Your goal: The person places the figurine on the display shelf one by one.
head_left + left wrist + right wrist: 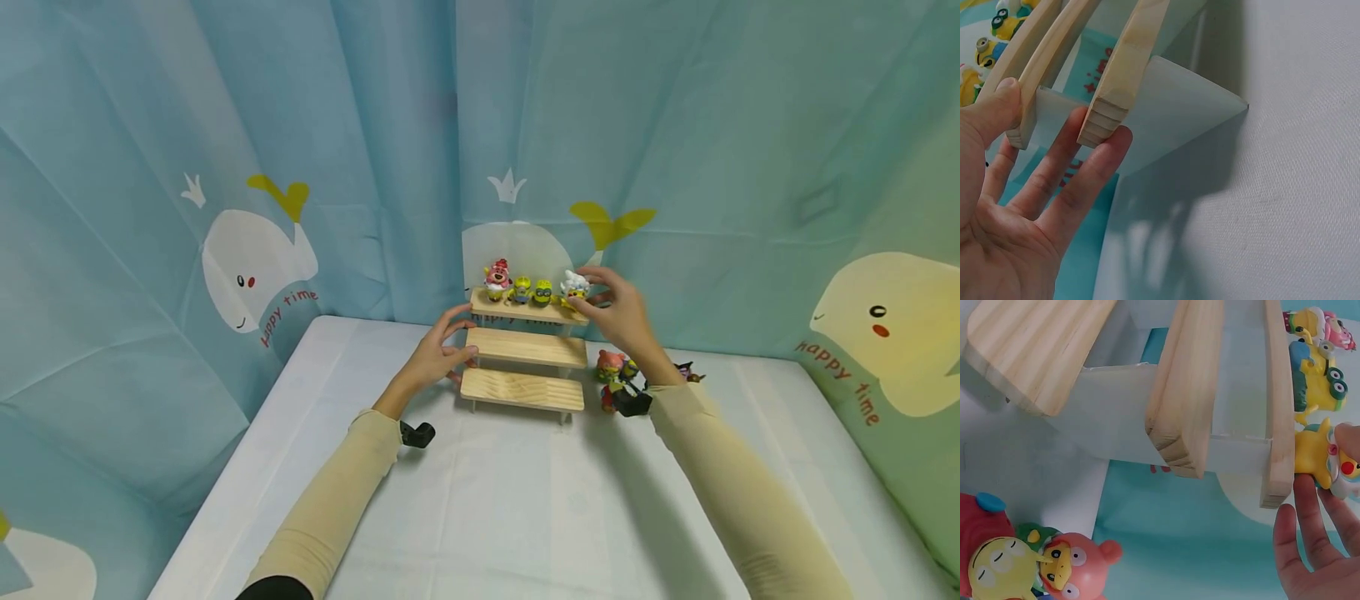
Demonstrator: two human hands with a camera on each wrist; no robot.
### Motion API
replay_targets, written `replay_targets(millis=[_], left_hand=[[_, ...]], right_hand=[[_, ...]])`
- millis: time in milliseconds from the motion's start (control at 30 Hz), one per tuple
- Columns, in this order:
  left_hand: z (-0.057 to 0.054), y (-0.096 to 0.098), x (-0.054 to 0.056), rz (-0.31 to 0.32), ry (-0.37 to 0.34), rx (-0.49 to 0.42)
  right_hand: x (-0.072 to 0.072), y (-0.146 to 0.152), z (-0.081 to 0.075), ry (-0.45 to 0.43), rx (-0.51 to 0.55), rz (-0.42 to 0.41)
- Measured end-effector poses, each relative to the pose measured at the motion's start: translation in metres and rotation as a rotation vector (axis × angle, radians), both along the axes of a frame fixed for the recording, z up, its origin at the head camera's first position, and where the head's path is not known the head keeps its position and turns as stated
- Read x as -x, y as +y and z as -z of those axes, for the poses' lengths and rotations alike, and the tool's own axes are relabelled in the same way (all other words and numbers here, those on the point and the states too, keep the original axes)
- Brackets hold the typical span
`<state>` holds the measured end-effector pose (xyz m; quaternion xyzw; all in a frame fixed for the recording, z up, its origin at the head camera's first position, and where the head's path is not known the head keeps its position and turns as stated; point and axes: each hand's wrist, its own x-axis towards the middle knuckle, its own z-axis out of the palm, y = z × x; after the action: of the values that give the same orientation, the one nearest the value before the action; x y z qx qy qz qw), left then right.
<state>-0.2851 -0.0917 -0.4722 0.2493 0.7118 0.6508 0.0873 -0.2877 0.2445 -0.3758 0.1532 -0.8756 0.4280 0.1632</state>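
Note:
A three-tier wooden display stand with translucent side panels stands on the table. Along its top board are a pink bear figurine and two yellow minion figurines. At the right end of that board, my right hand pinches a yellow figurine with a white fluffy head covering between thumb and fingers. The figurine's base is against the board. My left hand touches the stand's left end, its fingers spread. In the left wrist view, the thumb lies on the middle board and fingertips touch the lowest one.
Several more figurines, including a pink one and a pale yellow one, are grouped on the table right of the stand, below my right forearm. A blue curtain with whale prints hangs behind the white table.

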Motion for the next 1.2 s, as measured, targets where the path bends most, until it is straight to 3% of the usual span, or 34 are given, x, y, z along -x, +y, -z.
replay_targets(millis=[1200], left_hand=[[0.002,0.0005,0.0018,-0.022,0.015,0.026]], right_hand=[[0.003,-0.007,0.0066,0.05,-0.02,-0.001]])
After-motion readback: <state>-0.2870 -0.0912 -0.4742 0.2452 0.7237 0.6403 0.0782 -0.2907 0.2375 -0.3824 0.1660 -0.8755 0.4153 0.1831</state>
